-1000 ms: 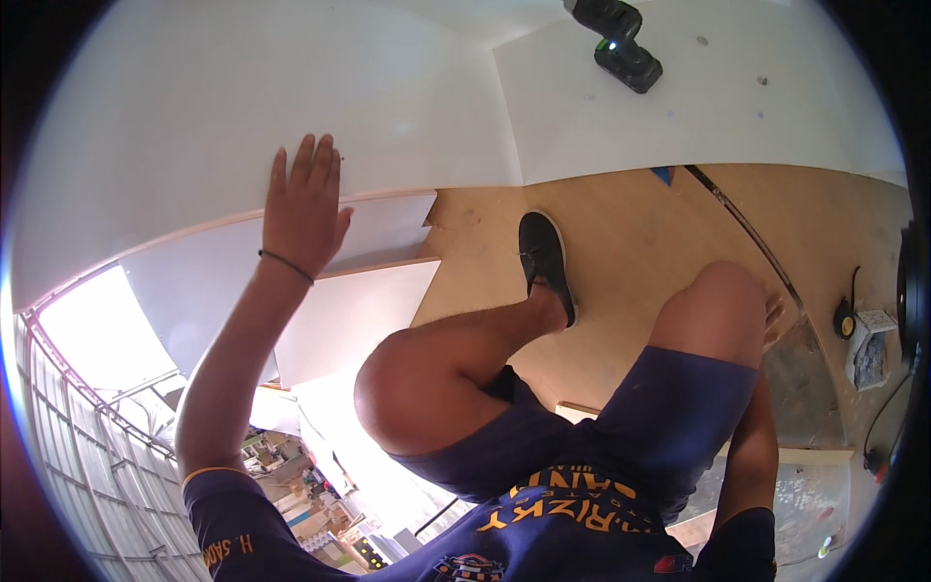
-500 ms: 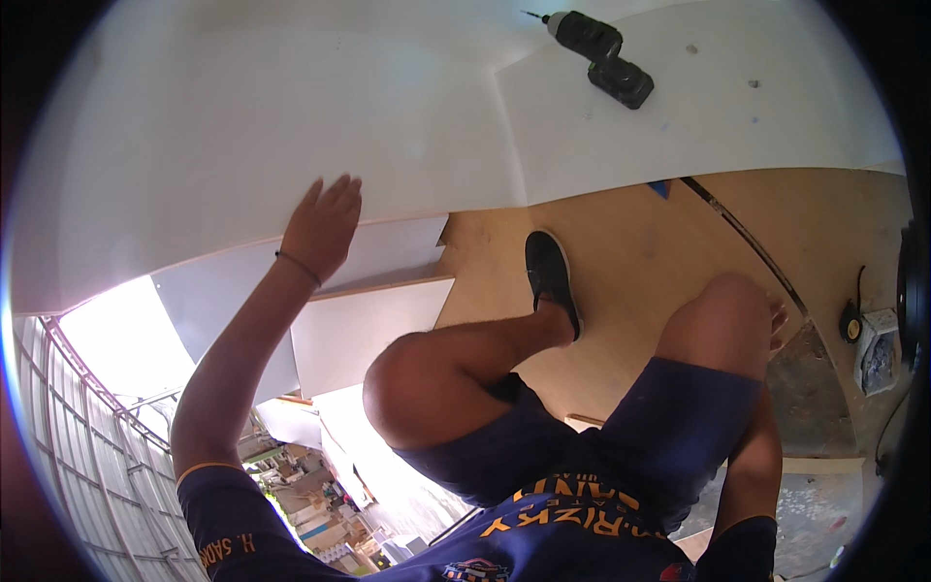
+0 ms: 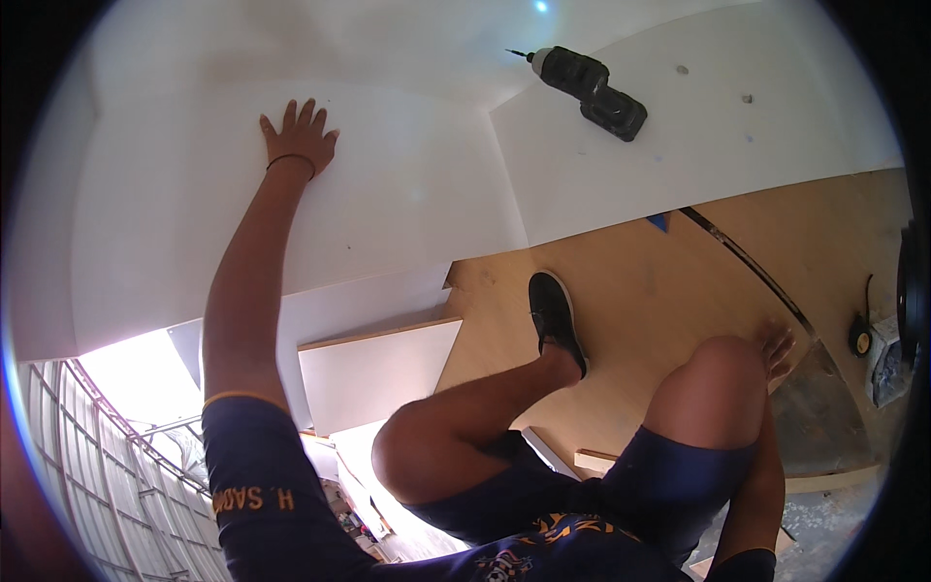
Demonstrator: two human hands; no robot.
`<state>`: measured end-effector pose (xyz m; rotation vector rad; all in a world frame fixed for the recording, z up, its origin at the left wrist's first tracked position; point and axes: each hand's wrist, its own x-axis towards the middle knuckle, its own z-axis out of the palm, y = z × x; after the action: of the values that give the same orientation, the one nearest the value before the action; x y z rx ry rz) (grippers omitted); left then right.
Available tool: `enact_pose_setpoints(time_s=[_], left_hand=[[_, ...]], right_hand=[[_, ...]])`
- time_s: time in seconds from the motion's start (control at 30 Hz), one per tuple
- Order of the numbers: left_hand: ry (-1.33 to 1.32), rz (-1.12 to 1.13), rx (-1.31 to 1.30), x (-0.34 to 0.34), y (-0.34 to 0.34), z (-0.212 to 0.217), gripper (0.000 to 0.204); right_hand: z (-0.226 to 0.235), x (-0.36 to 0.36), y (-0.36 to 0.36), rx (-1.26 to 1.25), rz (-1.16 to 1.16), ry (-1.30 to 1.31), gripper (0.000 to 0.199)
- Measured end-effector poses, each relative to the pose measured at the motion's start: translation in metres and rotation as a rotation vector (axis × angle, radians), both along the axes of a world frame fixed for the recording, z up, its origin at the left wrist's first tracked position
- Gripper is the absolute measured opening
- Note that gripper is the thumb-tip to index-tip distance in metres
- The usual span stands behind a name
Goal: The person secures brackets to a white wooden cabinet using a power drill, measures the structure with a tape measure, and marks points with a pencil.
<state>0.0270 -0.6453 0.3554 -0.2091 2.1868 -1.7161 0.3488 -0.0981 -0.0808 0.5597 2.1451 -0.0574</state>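
Left fingers point(image 3: 290, 118) spread on white panel point(image 3: 407, 175); right fingers point(image 3: 780, 343) seemingly apart; orange sleeve lettering point(image 3: 254, 500).

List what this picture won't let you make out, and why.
All in the head view:
Right hand: partly hidden behind the right knee; grip unclear.
Left hand: palm unseen, facing the white panel.
Right foot: hidden beneath that bent knee.
Black object, far right: cut off by dark rim.
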Motion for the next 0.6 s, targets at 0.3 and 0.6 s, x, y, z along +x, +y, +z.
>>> enact_pose_setpoints(time_s=[0.3,0.6], left_hand=[[0.053,-0.034,0.030,-0.014,-0.012,-0.021,0.057],[0.048,-0.041,0.012,-0.007,-0.042,-0.039,0.064]], right_hand=[[-0.041,0.020,0.008,0.015,0.038,0.153,0.098],[-0.024,0.006,0.007,-0.097,0.078,0.041,0.084]])
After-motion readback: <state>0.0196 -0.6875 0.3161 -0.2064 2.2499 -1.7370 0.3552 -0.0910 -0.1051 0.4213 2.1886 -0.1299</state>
